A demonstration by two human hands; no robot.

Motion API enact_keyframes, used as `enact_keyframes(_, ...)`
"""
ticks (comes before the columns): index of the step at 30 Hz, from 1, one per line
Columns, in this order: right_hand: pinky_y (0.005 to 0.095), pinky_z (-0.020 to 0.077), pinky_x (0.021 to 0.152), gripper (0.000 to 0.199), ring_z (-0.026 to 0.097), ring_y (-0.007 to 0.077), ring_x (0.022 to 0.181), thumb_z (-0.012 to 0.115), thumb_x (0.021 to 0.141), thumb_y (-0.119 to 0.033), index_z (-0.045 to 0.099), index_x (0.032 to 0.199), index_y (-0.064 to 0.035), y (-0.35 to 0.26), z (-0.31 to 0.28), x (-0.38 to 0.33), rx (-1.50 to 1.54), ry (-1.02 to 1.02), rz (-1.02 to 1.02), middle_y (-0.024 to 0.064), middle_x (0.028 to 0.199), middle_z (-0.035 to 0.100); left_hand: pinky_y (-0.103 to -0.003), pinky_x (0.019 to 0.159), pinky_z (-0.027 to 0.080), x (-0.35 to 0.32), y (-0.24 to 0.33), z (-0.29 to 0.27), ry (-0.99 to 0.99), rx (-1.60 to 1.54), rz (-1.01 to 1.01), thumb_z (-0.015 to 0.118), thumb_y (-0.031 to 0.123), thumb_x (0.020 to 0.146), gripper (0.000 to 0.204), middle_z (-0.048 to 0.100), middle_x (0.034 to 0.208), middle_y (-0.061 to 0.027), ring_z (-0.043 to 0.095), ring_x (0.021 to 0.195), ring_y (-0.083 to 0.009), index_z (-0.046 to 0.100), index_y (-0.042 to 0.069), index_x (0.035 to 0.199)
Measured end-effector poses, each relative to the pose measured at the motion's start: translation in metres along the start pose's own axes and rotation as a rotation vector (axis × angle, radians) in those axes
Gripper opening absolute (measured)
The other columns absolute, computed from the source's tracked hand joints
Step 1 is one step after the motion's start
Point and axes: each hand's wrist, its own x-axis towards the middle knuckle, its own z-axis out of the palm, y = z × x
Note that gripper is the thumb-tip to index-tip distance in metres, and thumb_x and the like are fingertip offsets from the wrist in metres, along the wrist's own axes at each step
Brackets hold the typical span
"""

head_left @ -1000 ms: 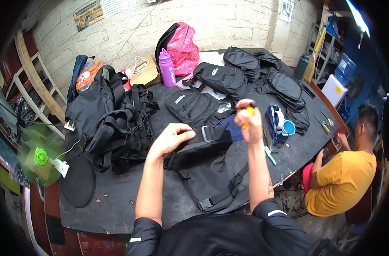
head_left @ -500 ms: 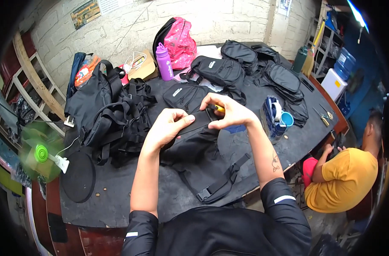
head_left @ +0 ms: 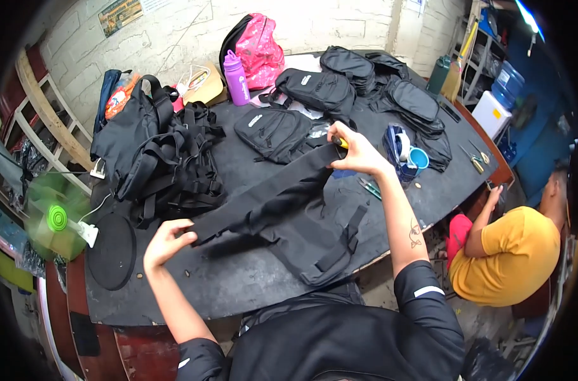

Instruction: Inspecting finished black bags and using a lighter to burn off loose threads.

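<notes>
A black fabric bag (head_left: 282, 206) is stretched between my two hands, its long edge slanting up to the right above the table. At its lower left end, my left hand (head_left: 167, 244) pinches the edge between thumb and fingers. My right hand (head_left: 360, 152) grips the upper right end, with a small yellow-handled tool (head_left: 343, 143) also held in it; the tool's tip is hidden. A black strap (head_left: 343, 244) of the bag lies toward the table's front edge. Just beyond the bag rests a black backpack (head_left: 273, 133).
A heap of black bags (head_left: 162, 159) stands left, near a spinning green fan (head_left: 57, 218) and a round black disc (head_left: 111, 251). Behind are a purple bottle (head_left: 237, 82) and pink backpack (head_left: 260, 54). A blue cup (head_left: 418, 159) stands right. A person in yellow (head_left: 511, 257) sits beyond the table.
My left hand has moved left and nearer, drawing the bag's edge out long between both hands. My right hand has shifted slightly right, still with the yellow-handled tool. The whole view has shifted a little.
</notes>
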Motion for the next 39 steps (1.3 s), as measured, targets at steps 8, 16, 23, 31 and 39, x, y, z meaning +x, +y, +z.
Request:
enact_keyframes(8,0.0297,0.0431,0.077,0.055,0.051,0.0158,0.082,0.078,0.064,-0.018,0.048,0.108,-0.0059,0.021,0.013,0.007,-0.099,0.284,-0.192,0.0028,0.088,0.053,-0.036,0.103,0.03,0.019,0.027,0.069,0.698,0.702,0.296,0.064,0.012,0.077,0.048,0.05,0.125,-0.0124,0.042,0.119,-0.0289,0.052,0.008,0.124)
enact_keyframes(16,0.0341,0.0485,0.067,0.059,0.064,0.0198,0.071,0.061,0.073,-0.057,0.062,0.076,0.0021,0.075,0.074,-0.06,-0.026,-0.166,0.686,0.0109,0.07,0.065,-0.025,0.05,0.048,0.065,-0.036,0.147,0.284,-0.164,-0.429,0.059,0.035,0.086,0.051,0.061,0.073,-0.011,0.063,0.055,-0.0178,0.043,0.001,0.12)
enact_keyframes(23,0.0216,0.0383,0.061,0.05,0.046,0.0071,0.067,0.077,0.07,-0.02,0.051,0.109,-0.0033,0.066,0.107,-0.062,0.516,0.096,0.434,-0.0015,0.071,0.05,-0.028,0.054,0.051,0.1,-0.084,0.165,0.388,-0.404,-0.065,0.069,0.013,0.078,0.082,0.062,0.079,-0.0138,0.062,0.065,-0.0174,0.012,0.001,0.134)
enact_keyframes(31,0.0286,0.0451,0.074,0.04,0.059,0.017,0.081,0.073,0.072,-0.025,0.056,0.102,-0.0029,0.064,0.092,-0.055,0.033,0.198,0.394,0.0089,0.086,0.062,-0.023,0.056,0.049,0.092,-0.09,0.15,0.503,-0.236,-0.193,0.065,0.013,0.082,0.06,0.058,0.081,-0.0083,0.059,0.064,-0.0136,0.031,0.002,0.13)
enact_keyframes(39,0.0444,0.047,0.071,0.038,0.057,0.0357,0.089,0.061,0.082,-0.03,0.052,0.108,-0.0041,0.101,0.092,-0.141,-0.665,0.425,0.66,0.0178,0.103,0.052,-0.018,0.051,0.038,0.062,-0.039,0.194,0.164,-0.227,-0.023,0.06,0.015,0.085,0.022,0.053,0.068,0.0037,0.045,0.055,-0.003,0.063,0.005,0.105)
